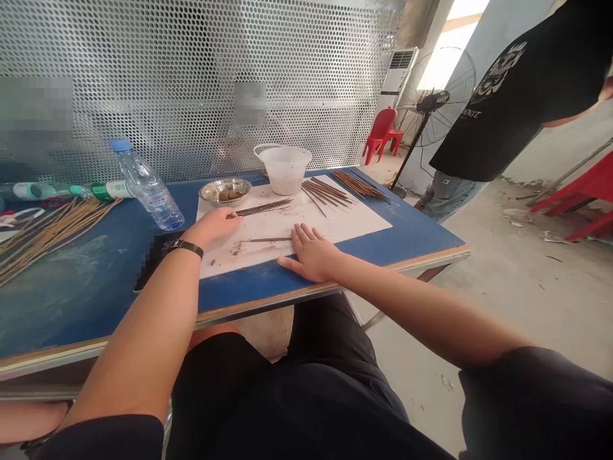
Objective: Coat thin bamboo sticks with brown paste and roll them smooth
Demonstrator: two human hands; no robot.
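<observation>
We list, along the back of the blue-topped counter [81,300], a tall perforated metal screen [191,76] with a honeycomb pattern. Beyond its right end we count one white floor-standing air conditioner [400,76] by a pale wall [498,38], one black pedestal fan [433,96], one red plastic chair [380,134], and a bright opening [445,57] admitting daylight. At far right we log more red plastic furniture [579,198], on a scuffed grey concrete floor [488,306] with scattered debris.

"Where does this view look from?"
"The person's head, facing forward and down."
"How near is it?"
"Close: the left hand [211,227] and right hand [311,252] sit at twelve o'clock, over the blue workbench [90,300] just ahead."
</observation>
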